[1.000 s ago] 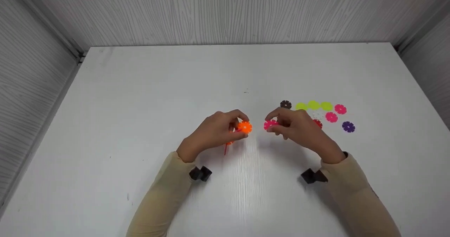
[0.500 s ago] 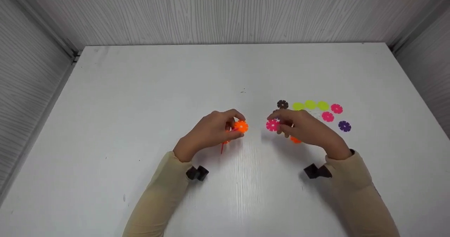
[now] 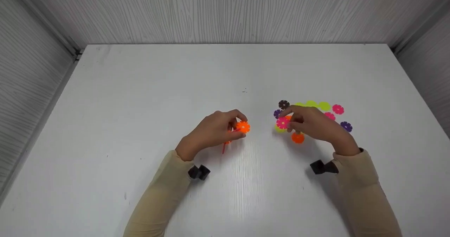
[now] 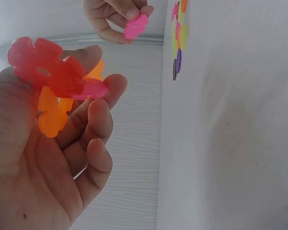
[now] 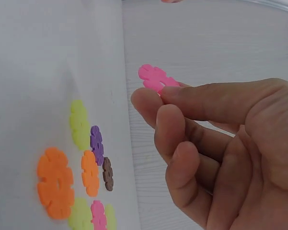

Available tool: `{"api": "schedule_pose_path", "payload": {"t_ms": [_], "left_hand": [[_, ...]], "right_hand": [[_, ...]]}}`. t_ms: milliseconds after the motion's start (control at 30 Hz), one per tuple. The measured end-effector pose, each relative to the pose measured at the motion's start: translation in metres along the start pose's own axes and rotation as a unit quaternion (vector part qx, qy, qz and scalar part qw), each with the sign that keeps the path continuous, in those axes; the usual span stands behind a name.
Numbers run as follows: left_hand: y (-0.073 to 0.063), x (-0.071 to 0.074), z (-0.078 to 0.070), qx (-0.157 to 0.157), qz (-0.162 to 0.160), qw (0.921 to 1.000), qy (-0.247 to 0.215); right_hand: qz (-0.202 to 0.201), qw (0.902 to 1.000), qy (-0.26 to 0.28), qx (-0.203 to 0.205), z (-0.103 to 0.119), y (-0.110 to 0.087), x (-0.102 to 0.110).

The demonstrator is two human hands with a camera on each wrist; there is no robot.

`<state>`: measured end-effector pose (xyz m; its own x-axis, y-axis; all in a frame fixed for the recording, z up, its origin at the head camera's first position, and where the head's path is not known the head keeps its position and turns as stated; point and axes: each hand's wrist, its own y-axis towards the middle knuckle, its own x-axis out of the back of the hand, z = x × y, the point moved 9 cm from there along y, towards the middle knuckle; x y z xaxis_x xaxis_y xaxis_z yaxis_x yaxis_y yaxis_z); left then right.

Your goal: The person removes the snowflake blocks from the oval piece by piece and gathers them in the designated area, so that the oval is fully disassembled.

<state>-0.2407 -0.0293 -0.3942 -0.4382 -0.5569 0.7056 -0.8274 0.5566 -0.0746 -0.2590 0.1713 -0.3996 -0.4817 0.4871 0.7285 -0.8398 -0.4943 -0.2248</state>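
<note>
In the head view my left hand [image 3: 214, 131] holds a cluster of joined notched plastic discs, with an orange disc [image 3: 243, 127] at its fingertips. Its own wrist view shows a red disc [image 4: 31, 60], an orange disc [image 4: 51, 120] and a pink disc [image 4: 92, 89] slotted together at angles. Part of the cluster is hidden behind the fingers. To the right, between thumb and index finger, my right hand [image 3: 311, 122] pinches a single pink disc [image 3: 282, 123], raised over the loose discs. The two hands are apart.
Loose notched discs lie on the white table [image 3: 158, 89] under and beyond the right hand: a brown disc [image 3: 284, 104], purple disc [image 3: 346, 126], orange disc [image 3: 297, 138], yellow disc [image 3: 324, 106] and pink disc [image 3: 338, 109] among them. Wood-grain panels [image 3: 225, 15] enclose the back and sides.
My right hand has moved right with the pink disc, away from the left hand, and now hovers over the loose discs. The left hand has barely moved.
</note>
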Motion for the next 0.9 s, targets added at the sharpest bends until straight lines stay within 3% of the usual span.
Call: {"api": "schedule_pose_path", "payload": {"t_ms": [467, 900], "left_hand": [[0.002, -0.003, 0.003, 0.000, 0.004, 0.9999, 0.009], [0.001, -0.004, 0.003, 0.003, 0.008, 0.9999, 0.012]], "right_hand": [[0.022, 0.9992, -0.023, -0.025, -0.010, -0.002, 0.000], [0.051, 0.9965, -0.010, -0.065, -0.026, 0.003, -0.008]]}}
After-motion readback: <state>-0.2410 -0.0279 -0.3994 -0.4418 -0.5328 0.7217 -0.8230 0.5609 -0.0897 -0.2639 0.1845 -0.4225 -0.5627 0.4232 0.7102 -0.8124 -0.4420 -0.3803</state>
